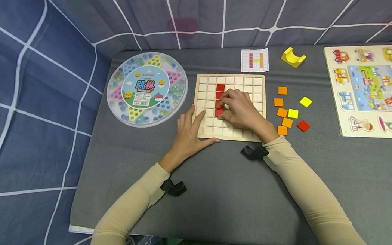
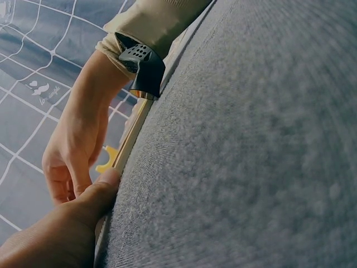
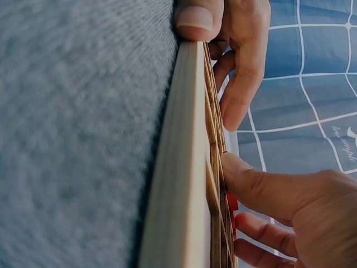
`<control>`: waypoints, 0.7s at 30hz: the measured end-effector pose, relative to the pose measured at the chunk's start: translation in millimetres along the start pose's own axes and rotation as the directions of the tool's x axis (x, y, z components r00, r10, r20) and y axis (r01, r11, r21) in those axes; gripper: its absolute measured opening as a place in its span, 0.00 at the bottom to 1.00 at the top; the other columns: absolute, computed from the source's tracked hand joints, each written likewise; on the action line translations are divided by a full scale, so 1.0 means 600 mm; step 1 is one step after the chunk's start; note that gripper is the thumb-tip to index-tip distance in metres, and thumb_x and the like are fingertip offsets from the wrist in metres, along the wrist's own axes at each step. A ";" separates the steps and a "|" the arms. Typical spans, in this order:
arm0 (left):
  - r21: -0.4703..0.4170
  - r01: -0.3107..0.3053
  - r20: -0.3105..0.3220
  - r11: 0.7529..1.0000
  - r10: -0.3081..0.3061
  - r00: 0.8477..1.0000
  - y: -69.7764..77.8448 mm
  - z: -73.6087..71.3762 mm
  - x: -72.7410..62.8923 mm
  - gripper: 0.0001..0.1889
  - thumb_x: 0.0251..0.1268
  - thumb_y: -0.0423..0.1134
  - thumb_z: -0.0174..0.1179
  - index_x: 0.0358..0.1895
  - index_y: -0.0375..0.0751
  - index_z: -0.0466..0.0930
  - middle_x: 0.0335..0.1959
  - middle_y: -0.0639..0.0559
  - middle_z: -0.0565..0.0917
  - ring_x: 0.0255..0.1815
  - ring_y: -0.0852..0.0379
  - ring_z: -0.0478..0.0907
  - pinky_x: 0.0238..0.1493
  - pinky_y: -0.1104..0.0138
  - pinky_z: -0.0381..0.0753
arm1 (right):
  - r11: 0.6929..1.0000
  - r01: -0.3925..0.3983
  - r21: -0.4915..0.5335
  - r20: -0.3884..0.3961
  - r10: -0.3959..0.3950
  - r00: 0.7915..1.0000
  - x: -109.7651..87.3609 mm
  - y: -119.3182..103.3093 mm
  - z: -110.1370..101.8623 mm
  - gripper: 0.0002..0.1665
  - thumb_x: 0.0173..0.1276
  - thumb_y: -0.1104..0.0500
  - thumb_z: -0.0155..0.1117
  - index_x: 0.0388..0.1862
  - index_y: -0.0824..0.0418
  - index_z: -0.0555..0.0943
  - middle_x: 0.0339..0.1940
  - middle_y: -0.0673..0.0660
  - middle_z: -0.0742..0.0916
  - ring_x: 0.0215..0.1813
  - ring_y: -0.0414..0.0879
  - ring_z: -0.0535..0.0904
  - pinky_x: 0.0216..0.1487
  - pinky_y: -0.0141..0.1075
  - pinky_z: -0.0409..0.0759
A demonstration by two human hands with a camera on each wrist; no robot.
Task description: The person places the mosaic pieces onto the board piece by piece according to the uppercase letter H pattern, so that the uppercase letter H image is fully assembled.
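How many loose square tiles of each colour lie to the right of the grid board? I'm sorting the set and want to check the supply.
Orange square tiles: 5
Yellow square tiles: 2
Red square tile: 1
Total: 8

Viewed from here, at the near side of the table (image 1: 218, 199): a column of tiles (image 1: 219, 95) sits in the grid board (image 1: 239, 80), left of centre. Left of the grid board: the round game box (image 1: 145, 90). Behind the grid board's right half: the pattern card (image 1: 255, 60), with the arch block (image 1: 291, 60) to its right. Before the arch block: loose tiles (image 1: 293, 113). Rightmost: the puzzle board (image 1: 375, 92).
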State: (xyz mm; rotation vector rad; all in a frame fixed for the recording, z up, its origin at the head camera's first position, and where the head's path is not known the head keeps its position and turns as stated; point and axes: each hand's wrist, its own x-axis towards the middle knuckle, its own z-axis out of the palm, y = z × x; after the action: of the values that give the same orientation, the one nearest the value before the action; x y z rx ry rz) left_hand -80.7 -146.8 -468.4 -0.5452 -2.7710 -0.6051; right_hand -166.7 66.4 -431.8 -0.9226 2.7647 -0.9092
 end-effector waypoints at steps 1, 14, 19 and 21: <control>0.002 0.000 0.000 1.000 0.000 1.000 0.000 0.000 0.000 0.54 0.40 0.70 0.71 0.69 0.39 0.68 0.72 0.32 0.61 0.49 0.42 0.65 0.50 0.53 0.65 | 1.000 0.000 0.001 -0.002 0.000 1.000 0.000 0.000 0.001 0.13 0.56 0.54 0.76 0.39 0.56 0.86 0.52 0.55 0.81 0.58 0.55 0.71 0.62 0.53 0.60; 0.002 -0.017 -0.015 1.000 0.017 1.000 0.001 0.000 0.000 0.53 0.40 0.69 0.72 0.69 0.39 0.68 0.72 0.31 0.62 0.47 0.42 0.65 0.48 0.53 0.65 | 1.000 -0.002 -0.001 -0.029 0.002 1.000 -0.001 -0.001 0.004 0.13 0.55 0.54 0.77 0.36 0.56 0.86 0.52 0.56 0.81 0.55 0.55 0.72 0.59 0.54 0.63; -0.003 -0.011 -0.016 1.000 0.011 1.000 0.002 0.000 -0.001 0.53 0.40 0.69 0.72 0.68 0.38 0.69 0.72 0.31 0.62 0.47 0.42 0.65 0.49 0.53 0.64 | 1.000 -0.008 -0.003 -0.019 0.008 1.000 -0.001 -0.002 0.005 0.13 0.55 0.54 0.77 0.37 0.56 0.85 0.52 0.56 0.80 0.55 0.55 0.72 0.58 0.54 0.63; 0.000 -0.011 -0.015 1.000 0.011 1.000 0.002 -0.001 0.000 0.53 0.40 0.69 0.72 0.68 0.38 0.69 0.72 0.31 0.62 0.47 0.42 0.65 0.49 0.53 0.64 | 1.000 -0.007 0.000 -0.018 0.007 1.000 -0.002 -0.002 0.004 0.13 0.55 0.54 0.77 0.37 0.56 0.85 0.52 0.56 0.80 0.55 0.55 0.72 0.58 0.54 0.63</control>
State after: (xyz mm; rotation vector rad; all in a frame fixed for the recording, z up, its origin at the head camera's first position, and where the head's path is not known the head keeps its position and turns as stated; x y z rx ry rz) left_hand -80.0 -146.1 -467.6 -0.5533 -2.7520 -0.6051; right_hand -164.4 64.8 -433.3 -0.9086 2.7812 -0.9206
